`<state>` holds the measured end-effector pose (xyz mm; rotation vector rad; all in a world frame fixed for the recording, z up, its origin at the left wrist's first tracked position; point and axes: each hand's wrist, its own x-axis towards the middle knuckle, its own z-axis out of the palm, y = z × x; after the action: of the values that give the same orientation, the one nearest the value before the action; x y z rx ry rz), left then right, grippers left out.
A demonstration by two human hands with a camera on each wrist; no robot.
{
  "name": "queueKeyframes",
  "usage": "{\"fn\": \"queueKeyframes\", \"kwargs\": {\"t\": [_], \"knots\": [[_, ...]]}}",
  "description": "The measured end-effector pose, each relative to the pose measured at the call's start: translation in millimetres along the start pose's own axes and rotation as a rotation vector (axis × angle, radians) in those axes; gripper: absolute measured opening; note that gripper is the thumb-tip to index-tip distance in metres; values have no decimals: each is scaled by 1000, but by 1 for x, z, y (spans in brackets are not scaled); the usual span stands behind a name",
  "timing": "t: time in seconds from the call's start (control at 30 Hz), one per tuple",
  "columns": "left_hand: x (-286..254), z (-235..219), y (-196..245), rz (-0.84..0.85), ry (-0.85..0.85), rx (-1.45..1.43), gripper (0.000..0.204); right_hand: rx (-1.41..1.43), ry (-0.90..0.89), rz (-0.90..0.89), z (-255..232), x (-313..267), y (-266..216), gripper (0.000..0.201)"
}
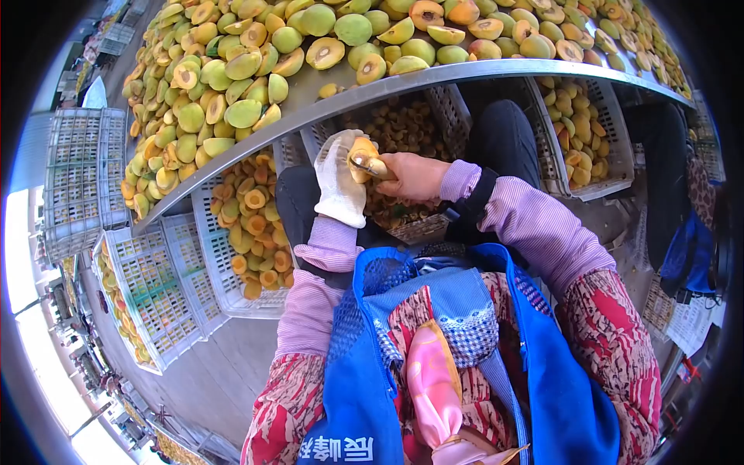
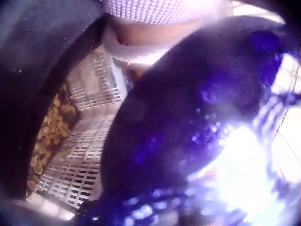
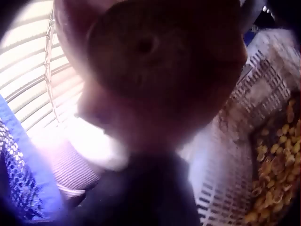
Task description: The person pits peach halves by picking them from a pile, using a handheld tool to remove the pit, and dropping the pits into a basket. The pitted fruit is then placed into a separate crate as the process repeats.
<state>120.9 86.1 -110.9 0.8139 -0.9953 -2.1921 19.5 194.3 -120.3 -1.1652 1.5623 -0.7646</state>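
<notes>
My left hand, in a white glove, holds a yellow-orange peach half in the middle of the head view. My bare right hand grips a small tool with a thin metal end, which lies against the cut face of the peach. Most of its handle is hidden by the fingers. Both hands meet above a crate of small brown-yellow pieces. In the right wrist view the right hand is dark and blurred; the left wrist view shows the glove's cuff.
A metal table heaped with green-yellow peaches curves across the front. A crate of orange halves stands at the left, another filled crate at the right. More crates are stacked far left. The person's knees flank the middle crate.
</notes>
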Motion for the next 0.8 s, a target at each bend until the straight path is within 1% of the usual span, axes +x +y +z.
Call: {"fn": "queueKeyframes", "kwargs": {"t": [0.03,0.1,0.13,0.17,0.2,0.23,0.3,0.33,0.37,0.43,0.47,0.5,0.53,0.57,0.6,0.63,0.7,0.73,0.8], "knots": [[-1,3,1,-12,10,28,16,-3,3,0,-5,-9,-20,31],[-5,7,4,16,13,49,13,362,-129,308,-14,-29,-56,22],[-6,7,6,53,-35,121,17,357,-128,307,-14,-30,-57,22],[-7,6,7,92,-84,194,20,541,-202,361,-13,-32,-56,15],[-9,7,8,110,-129,208,21,726,-275,415,-13,-34,-54,11],[-10,7,11,115,-131,203,21,719,-272,415,-12,-37,-51,11],[-16,7,16,151,-235,279,14,1092,-445,333,-9,-40,-46,16],[-17,9,20,128,-252,292,15,1153,-463,344,-6,-41,-46,19],[-19,9,21,132,-253,290,15,1149,-462,342,-4,-43,-47,19],[-20,10,24,156,-322,293,15,1248,-497,318,-5,-47,-48,21],[-21,8,24,172,-350,357,25,1279,-522,322,-4,-46,-43,10],[-20,8,23,176,-352,356,25,1275,-520,320,-5,-48,-53,10],[-19,8,21,123,-317,257,25,828,-292,314,-4,-53,-69,8],[-20,7,17,67,-277,158,24,382,-73,298,-3,-55,-77,15],[-19,6,15,28,-243,118,23,186,-44,234,-3,-48,-71,28],[-16,5,13,25,-244,118,23,188,-43,236,-3,-46,-67,28],[-13,3,9,-79,-162,113,21,40,-4,264,-1,-43,-64,27],[-11,2,7,-83,-160,112,21,43,-6,267,2,-38,-54,27],[-7,1,1,-19,-15,168,19,-215,258,-54,17,-23,-22,29]]}}
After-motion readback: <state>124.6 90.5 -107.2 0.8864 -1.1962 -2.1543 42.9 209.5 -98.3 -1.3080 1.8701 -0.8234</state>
